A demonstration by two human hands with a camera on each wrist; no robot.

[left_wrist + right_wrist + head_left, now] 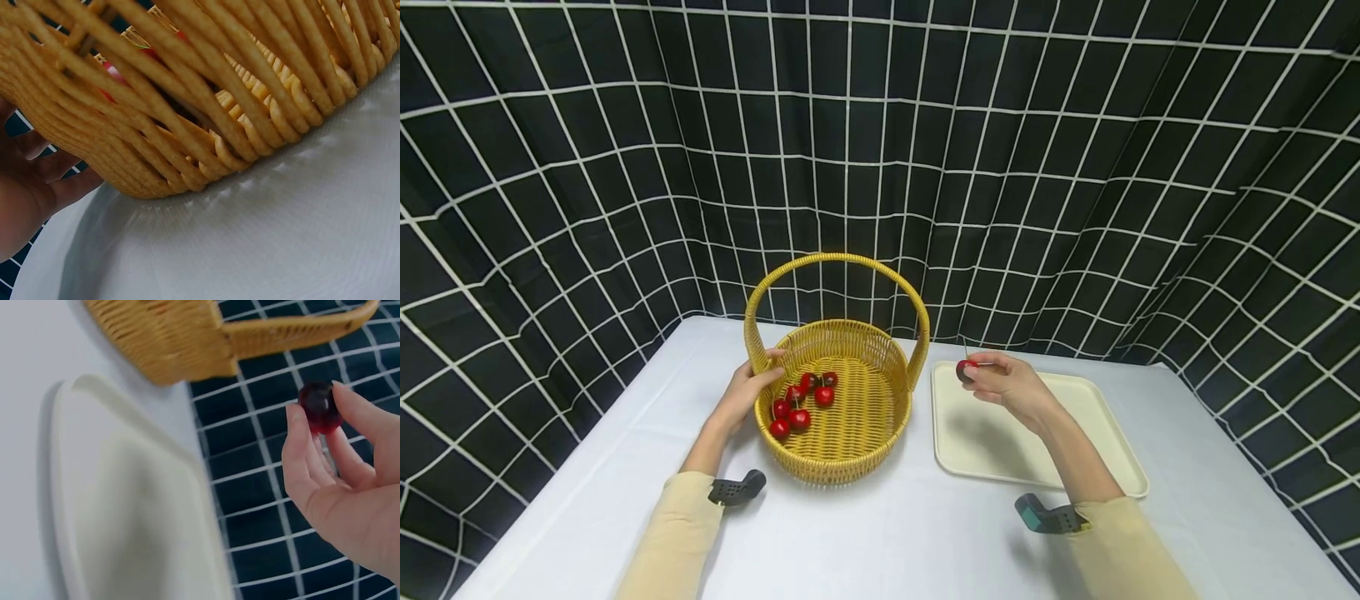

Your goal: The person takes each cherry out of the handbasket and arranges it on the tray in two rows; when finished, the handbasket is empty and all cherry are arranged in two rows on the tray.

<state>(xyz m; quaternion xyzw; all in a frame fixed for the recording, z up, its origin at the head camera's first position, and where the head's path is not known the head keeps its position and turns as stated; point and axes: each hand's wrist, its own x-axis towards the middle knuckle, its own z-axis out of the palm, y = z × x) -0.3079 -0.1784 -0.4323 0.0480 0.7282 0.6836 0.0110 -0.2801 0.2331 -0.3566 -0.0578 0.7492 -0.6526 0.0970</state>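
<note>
In the head view, my right hand (1011, 387) pinches a dark red cherry (965, 371) with a thin stem, held up over the left part of a cream tray (1105, 417). The right wrist view shows the cherry (320, 407) between thumb and fingertips. My left hand (745, 392) grips the left rim of a yellow woven basket (842, 462), at the foot of its tall handle. Several red cherries (800, 419) lie in the basket's left half. Through the weave, the left wrist view gives glimpses of red, with part of the left hand (31, 181) beside the basket wall.
A white cloth (880, 542) covers the table under basket and tray. Dark curtains with a white grid (880, 125) hang behind and along both sides. The arched basket handle (837, 258) rises above the rim.
</note>
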